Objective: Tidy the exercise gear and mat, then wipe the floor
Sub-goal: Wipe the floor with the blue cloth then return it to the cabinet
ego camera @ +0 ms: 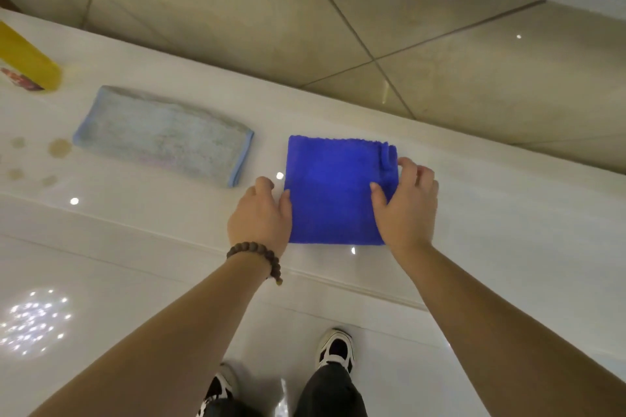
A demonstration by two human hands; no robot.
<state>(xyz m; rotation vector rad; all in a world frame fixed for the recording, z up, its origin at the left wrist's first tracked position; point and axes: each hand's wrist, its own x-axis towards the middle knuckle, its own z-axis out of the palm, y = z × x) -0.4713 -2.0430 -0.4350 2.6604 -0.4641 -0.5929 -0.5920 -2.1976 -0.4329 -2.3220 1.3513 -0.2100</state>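
**Hands at the two sides of a folded blue cloth**

Cloth (333,189), deep blue and folded square, lies flat on the glossy white counter (474,213). The left hand (261,213) sits at its left edge: the thumb touches that edge, and the fingers curl loosely just outside it; whether they grip anything cannot be told. The right hand (406,206) is at the right edge, thumb lying on top of the cloth and fingers bent round the rolled side fold, pinching it. A bead bracelet (257,256) circles the left wrist. Well beyond the left fingers lies a pale grey-blue towel (162,135), also folded flat, and farther that way a yellow bottle (30,61). Below the arms, two sneakers (335,349) stand on the shiny floor.
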